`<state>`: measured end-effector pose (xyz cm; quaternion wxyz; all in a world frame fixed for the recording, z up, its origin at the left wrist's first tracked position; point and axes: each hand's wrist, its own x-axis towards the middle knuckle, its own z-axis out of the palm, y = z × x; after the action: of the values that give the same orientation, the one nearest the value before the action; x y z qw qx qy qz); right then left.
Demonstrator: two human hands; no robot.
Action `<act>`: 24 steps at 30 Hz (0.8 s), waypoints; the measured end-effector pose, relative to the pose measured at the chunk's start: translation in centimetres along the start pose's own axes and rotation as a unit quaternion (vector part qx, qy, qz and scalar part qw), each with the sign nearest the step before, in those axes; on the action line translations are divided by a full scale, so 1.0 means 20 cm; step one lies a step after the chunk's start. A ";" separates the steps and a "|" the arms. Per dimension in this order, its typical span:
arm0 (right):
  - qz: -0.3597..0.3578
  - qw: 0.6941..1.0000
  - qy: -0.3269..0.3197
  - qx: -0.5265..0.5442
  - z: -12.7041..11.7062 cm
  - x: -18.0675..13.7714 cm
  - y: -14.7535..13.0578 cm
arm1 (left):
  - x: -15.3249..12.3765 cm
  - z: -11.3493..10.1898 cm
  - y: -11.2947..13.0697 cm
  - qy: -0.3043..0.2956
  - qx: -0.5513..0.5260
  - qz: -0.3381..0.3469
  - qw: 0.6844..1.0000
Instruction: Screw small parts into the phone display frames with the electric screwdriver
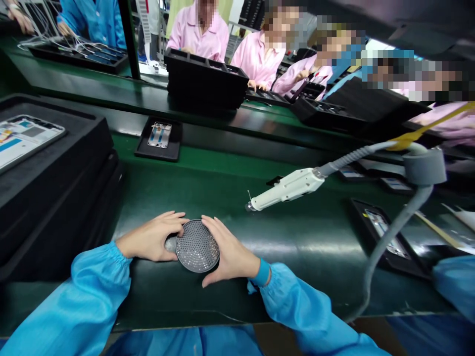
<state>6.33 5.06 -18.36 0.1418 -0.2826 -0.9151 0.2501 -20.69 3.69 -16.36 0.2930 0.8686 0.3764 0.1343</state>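
Two-handed grip here, left hand (154, 241) and right hand (233, 252) holding the perforated round tray (193, 240), near side of the desk (300, 262); some holes (214, 246) glint, seemingly filled, many look unfilled.

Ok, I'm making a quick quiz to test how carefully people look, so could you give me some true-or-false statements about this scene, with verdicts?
1. The right hand is at the right edge of the round perforated plate. True.
2. The left hand grips the white tool. False: it is at the plate's left edge, and the white tool is apart from both hands.
3. The white tool's tip points leftward in the picture. True.
4. The person's own sleeves are pink. False: they are blue sleeves.
5. The small black tray beyond the plate holds a device part. True.
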 end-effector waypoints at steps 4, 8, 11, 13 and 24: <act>-0.026 0.997 0.071 0.001 0.01 -0.01 -0.03 | 0.00 0.01 -0.01 0.001 -0.003 -0.004 1.000; 0.036 0.949 0.312 0.011 -0.01 -0.11 -0.02 | 0.00 0.02 -0.01 0.005 -0.013 -0.012 1.000; 0.109 0.861 0.496 -0.016 -0.11 -0.20 0.05 | 0.00 0.03 -0.01 0.006 -0.022 -0.013 1.000; 0.160 0.819 0.551 0.002 -0.22 -0.20 0.12 | 0.00 0.03 -0.01 0.004 -0.019 -0.010 1.000; 0.235 0.716 0.539 0.376 -0.49 0.08 0.03 | 0.02 0.10 0.08 0.033 0.059 -0.009 0.998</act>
<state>9.32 10.13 -10.25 0.6424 -0.4992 -0.4178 0.4045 -18.61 2.22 -16.96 0.2294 0.8762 0.4009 0.1376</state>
